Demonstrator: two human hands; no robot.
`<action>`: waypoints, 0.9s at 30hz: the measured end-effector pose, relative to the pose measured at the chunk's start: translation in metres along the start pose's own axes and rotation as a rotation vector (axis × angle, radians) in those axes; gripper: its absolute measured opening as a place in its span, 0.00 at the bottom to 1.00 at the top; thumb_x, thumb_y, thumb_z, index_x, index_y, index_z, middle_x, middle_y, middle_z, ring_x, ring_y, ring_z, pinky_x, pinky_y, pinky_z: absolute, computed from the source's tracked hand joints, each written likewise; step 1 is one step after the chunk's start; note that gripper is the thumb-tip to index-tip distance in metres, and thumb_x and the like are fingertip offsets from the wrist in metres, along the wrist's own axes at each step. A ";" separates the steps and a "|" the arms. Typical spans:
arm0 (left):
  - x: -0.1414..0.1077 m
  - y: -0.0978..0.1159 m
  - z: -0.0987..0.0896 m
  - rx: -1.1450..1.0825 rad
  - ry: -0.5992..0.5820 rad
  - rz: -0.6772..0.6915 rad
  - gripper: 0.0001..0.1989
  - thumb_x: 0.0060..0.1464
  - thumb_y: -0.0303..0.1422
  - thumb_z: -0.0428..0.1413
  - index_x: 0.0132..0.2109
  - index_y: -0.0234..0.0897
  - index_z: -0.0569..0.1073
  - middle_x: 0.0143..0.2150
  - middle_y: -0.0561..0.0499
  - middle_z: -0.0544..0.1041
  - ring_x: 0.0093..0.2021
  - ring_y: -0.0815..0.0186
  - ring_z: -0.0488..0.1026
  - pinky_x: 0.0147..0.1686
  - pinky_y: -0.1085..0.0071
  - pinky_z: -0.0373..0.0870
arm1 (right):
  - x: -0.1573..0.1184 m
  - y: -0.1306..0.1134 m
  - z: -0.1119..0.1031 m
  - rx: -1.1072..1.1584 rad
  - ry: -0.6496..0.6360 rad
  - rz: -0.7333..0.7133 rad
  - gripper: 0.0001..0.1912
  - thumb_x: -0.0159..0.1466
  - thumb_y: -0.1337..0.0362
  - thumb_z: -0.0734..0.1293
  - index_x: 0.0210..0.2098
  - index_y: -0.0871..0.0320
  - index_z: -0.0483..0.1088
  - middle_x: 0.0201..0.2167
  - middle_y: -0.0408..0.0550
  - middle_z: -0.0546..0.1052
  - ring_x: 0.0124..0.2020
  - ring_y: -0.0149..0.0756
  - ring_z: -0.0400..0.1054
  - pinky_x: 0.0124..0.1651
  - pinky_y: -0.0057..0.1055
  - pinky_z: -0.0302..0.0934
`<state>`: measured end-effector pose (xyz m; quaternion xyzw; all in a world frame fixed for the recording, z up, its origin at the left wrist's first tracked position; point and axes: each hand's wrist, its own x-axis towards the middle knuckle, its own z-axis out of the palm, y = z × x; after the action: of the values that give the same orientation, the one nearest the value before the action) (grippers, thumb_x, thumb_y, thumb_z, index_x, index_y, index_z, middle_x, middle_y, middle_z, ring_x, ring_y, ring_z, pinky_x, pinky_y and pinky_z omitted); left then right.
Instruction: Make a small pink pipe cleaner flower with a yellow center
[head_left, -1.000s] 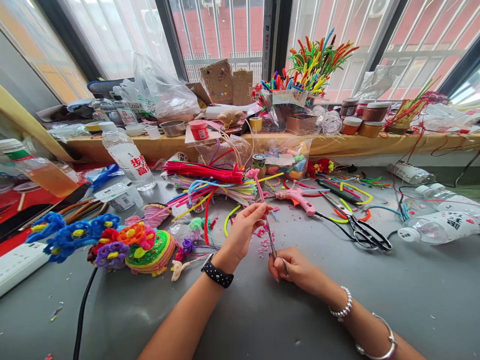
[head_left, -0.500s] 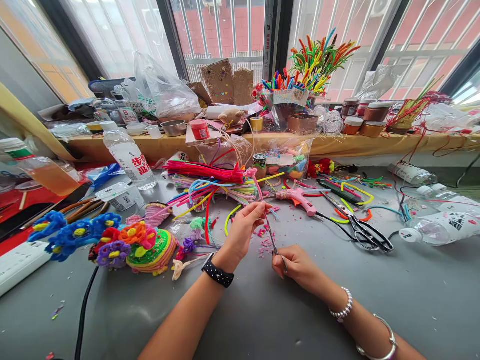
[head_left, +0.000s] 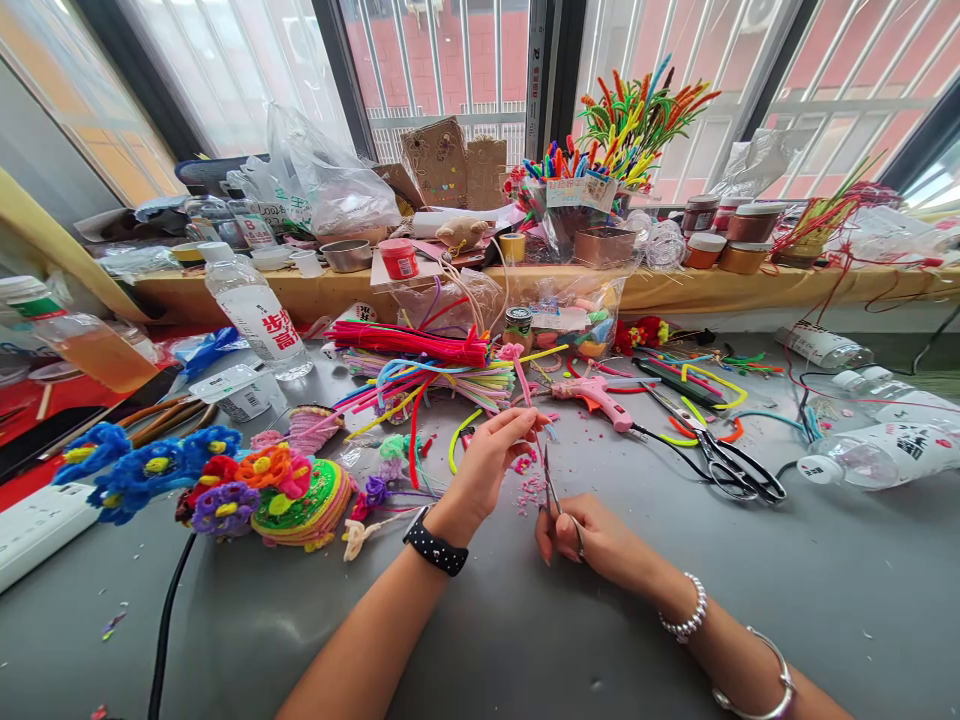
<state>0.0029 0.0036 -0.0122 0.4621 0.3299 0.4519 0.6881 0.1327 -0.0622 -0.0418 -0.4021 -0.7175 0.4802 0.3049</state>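
My left hand (head_left: 491, 450) pinches a pink pipe cleaner (head_left: 520, 375) that stands up from its fingers and ends in a curled pink tip. Its thin lower end hangs below the fingertips. Closed around the handles of small scissors (head_left: 551, 490), my right hand (head_left: 589, 530) points the parted blades upward, just below the left fingertips. The blades are close to the lower end of the pipe cleaner; whether they touch it I cannot tell. Small pink clippings (head_left: 531, 492) lie on the table behind the scissors.
A pink glue gun (head_left: 600, 397) and large scissors (head_left: 724, 455) lie to the right. Bundled pipe cleaners (head_left: 412, 343) lie behind my left hand. Pipe-cleaner flowers (head_left: 225, 507) are at left. Fallen bottles (head_left: 892, 455) lie far right, and a bottle (head_left: 259, 315) stands back left.
The scissor blades have parted and lie a little lower. My left fingers have shifted slightly right, and the pink pipe cleaner's curled tip sits slightly lower and farther right.
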 end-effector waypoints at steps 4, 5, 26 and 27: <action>0.000 -0.001 0.000 0.028 -0.026 -0.032 0.08 0.45 0.36 0.55 0.30 0.37 0.74 0.32 0.51 0.72 0.31 0.72 0.61 0.30 0.76 0.56 | 0.000 -0.001 0.000 -0.005 -0.013 0.005 0.38 0.52 0.35 0.45 0.18 0.62 0.64 0.14 0.39 0.56 0.18 0.26 0.51 0.21 0.23 0.47; 0.000 -0.001 0.000 0.038 -0.033 -0.044 0.08 0.45 0.36 0.55 0.30 0.37 0.74 0.32 0.51 0.72 0.31 0.72 0.61 0.30 0.77 0.56 | 0.000 -0.001 0.000 -0.007 -0.010 0.008 0.38 0.52 0.35 0.45 0.18 0.62 0.64 0.14 0.39 0.56 0.17 0.26 0.51 0.21 0.23 0.47; 0.001 0.001 0.000 -0.005 0.006 -0.052 0.08 0.44 0.36 0.55 0.31 0.37 0.75 0.32 0.52 0.72 0.29 0.73 0.62 0.28 0.77 0.55 | 0.002 0.008 0.002 -0.016 0.154 0.048 0.32 0.54 0.39 0.52 0.10 0.60 0.57 0.10 0.40 0.60 0.15 0.25 0.52 0.22 0.24 0.50; 0.001 0.001 0.000 -0.018 0.010 -0.054 0.08 0.44 0.36 0.55 0.30 0.37 0.75 0.32 0.52 0.72 0.29 0.74 0.62 0.28 0.77 0.56 | 0.002 0.008 0.002 -0.017 0.155 0.054 0.32 0.54 0.39 0.53 0.10 0.60 0.56 0.10 0.40 0.59 0.15 0.24 0.51 0.22 0.24 0.49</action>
<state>0.0028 0.0049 -0.0112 0.4445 0.3416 0.4384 0.7025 0.1324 -0.0594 -0.0499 -0.4598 -0.6848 0.4495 0.3429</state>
